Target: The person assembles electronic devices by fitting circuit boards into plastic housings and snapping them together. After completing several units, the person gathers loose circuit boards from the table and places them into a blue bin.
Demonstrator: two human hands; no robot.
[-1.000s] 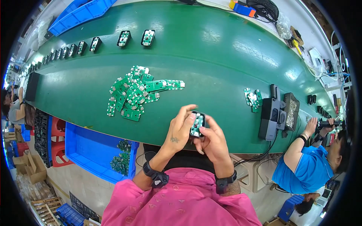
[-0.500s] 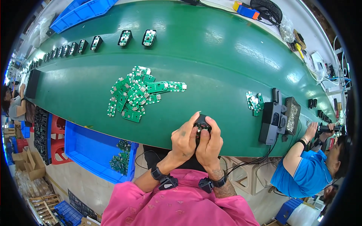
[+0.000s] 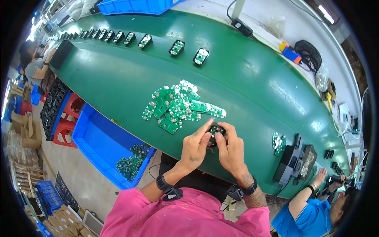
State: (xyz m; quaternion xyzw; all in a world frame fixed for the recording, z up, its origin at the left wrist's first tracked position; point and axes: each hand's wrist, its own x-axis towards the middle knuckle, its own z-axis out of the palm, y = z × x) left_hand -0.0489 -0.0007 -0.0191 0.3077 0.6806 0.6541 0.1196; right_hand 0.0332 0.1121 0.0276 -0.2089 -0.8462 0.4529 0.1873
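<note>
One small black oblong casing (image 3: 216,127), with green, white and red parts showing in its open face, was gripped between both hands on my remote feed. I saw the left hand (image 3: 193,148) grasping it from its nine o'clock side and the right hand (image 3: 233,152) grasping it from its three o'clock side, both thumbs lying over its near part. Its underside was hidden, so I could not tell whether it touched the green smooth-topped bench (image 3: 244,89).

I took that casing as the centre of my dial. At ten o'clock, just beyond the left hand, lay a loose pile of green rectangular circuit boards (image 3: 173,106) with white and silver components. A long row of black casings fitted with boards (image 3: 201,57) ran from between eleven and twelve o'clock away toward ten. Between eight and nine o'clock, below the bench edge, I had a blue rectangular plastic tray (image 3: 98,136), with a heap of dark green boards (image 3: 132,164) at its near end.

Between three and four o'clock lay a small cluster of green boards (image 3: 279,143), and near it, almost at four, stood a dark grey boxy device (image 3: 288,162). Between four and five o'clock, well apart from the casing, I saw a co-worker in a blue shirt (image 3: 306,217).
</note>
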